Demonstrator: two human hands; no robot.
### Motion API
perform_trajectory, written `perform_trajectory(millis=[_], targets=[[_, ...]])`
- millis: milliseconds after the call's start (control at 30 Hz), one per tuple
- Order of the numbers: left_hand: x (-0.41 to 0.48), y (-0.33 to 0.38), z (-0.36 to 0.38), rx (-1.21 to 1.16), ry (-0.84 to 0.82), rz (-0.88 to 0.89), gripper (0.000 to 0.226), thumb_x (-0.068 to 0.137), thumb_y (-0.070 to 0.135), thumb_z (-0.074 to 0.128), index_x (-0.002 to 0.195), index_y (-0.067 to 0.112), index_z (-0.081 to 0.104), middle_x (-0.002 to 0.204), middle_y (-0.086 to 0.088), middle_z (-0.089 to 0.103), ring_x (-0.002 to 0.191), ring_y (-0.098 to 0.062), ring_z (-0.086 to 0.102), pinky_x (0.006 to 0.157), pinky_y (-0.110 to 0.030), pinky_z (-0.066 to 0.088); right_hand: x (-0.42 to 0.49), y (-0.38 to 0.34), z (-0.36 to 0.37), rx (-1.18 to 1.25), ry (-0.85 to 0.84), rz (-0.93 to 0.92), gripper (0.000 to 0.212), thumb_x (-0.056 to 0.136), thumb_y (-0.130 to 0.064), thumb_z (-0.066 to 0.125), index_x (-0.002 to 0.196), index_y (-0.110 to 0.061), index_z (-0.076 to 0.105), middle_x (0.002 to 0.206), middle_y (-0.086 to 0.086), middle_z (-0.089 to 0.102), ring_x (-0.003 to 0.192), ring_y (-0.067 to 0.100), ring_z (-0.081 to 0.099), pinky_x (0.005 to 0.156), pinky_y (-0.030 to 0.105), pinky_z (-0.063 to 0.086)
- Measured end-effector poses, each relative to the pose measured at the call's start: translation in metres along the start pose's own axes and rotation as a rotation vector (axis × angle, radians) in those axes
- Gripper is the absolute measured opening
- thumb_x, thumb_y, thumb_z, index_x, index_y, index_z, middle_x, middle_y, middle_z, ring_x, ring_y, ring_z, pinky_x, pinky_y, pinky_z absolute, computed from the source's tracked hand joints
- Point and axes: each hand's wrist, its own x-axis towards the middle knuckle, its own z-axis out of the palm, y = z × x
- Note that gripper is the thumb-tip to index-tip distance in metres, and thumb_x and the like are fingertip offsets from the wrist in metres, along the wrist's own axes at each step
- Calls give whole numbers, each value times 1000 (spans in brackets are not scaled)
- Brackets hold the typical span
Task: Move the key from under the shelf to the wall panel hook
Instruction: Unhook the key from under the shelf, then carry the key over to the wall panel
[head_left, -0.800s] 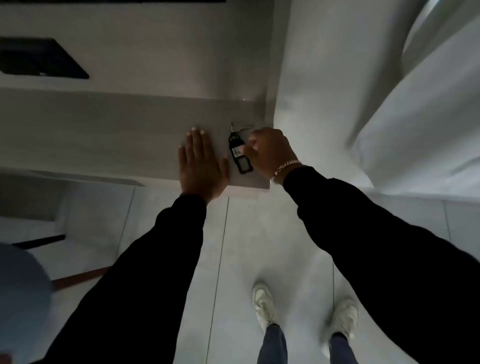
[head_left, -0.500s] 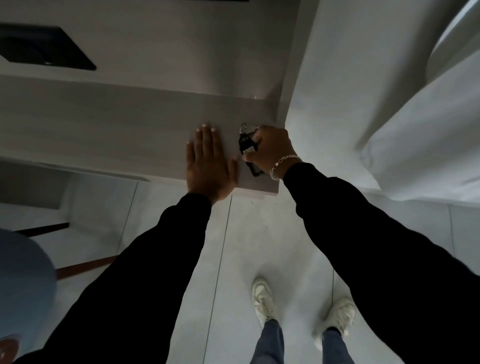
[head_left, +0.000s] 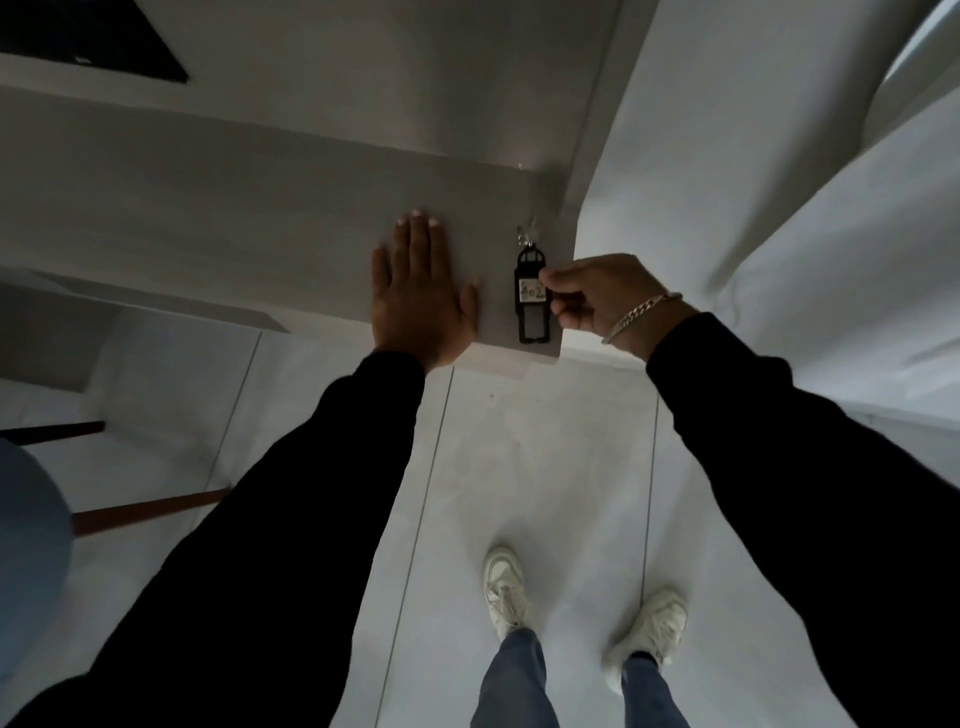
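Note:
A black key tag (head_left: 531, 296) with a white label reading 402 hangs against the grey wall panel (head_left: 260, 218), its small metal ring and key (head_left: 527, 236) at the top. My right hand (head_left: 602, 299), wearing a chain bracelet, pinches the tag's right edge between thumb and fingers. My left hand (head_left: 421, 296) lies flat on the panel just left of the tag, fingers together and pointing up. Whether the ring sits on a hook I cannot tell.
A white wall (head_left: 727, 156) meets the panel at a corner right of the key. A dark rectangular opening (head_left: 88, 36) is at the top left. Below are the pale tiled floor (head_left: 545, 441), my white shoes (head_left: 506, 592) and a blue round object (head_left: 26, 545) at left.
My right hand, which covered the tag half a second ago, has slid down and to the right, so the whole tag and its label now show. My left hand stays flat on the panel.

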Motion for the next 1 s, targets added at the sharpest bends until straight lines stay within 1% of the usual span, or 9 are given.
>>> perform_trajectory(millis=[133,200,267,400,500,600,767,867,1000], targets=[[-9,8,-9,-38,-94,51,74,98,46,33,157,3,15,169,-17,11,157,-32,10,128,-53,12,-35,4,-14,94,-19,-97,5,83,-5,70,78,-5,69,66,8,61,53,11,56,48,19,54],[-19,20,-18,-55,-135,133,70,100,40,41,156,4,18,169,-15,12,156,-31,13,128,-50,15,-57,5,-27,118,-32,-168,6,83,-5,70,78,-7,69,66,7,61,53,10,56,50,18,53],[-30,38,-32,-103,-144,195,67,102,38,41,156,4,21,168,-16,16,155,-32,18,127,-47,20,-81,5,-40,118,-44,-221,6,83,-5,70,79,-9,69,69,8,61,54,10,56,50,17,52],[-58,99,-65,-256,-24,270,64,101,37,37,153,1,28,163,-22,27,152,-36,26,125,-45,24,-129,3,-79,172,-40,-269,7,84,-3,68,79,-8,69,74,11,63,53,10,57,49,16,53],[-73,149,-85,-329,51,376,66,100,37,37,154,0,28,164,-21,24,155,-34,19,126,-45,17,-165,4,-117,217,-15,-291,7,85,-2,67,79,-6,67,76,13,63,50,9,58,49,16,54],[-79,203,-104,-370,125,463,65,101,33,39,154,-1,24,165,-20,20,156,-35,13,127,-52,14,-203,7,-168,261,21,-311,7,85,-2,67,80,-5,65,74,12,63,50,9,59,47,17,53],[-87,301,-128,-321,219,581,67,101,33,36,156,-1,17,167,-19,13,157,-32,6,129,-54,11,-262,19,-266,259,24,-358,7,86,-1,65,80,-5,65,72,11,63,48,9,57,45,17,52],[-90,359,-140,-278,263,653,69,101,38,32,157,1,15,168,-18,12,157,-31,5,129,-53,9,-294,26,-323,200,18,-394,7,87,-2,64,81,-5,66,74,10,64,51,11,56,46,17,51],[-102,455,-151,-283,314,768,71,101,42,29,157,0,15,168,-18,12,157,-31,5,129,-53,8,-337,37,-403,155,90,-442,8,87,-2,64,80,-5,67,72,9,64,54,13,54,48,18,50]])
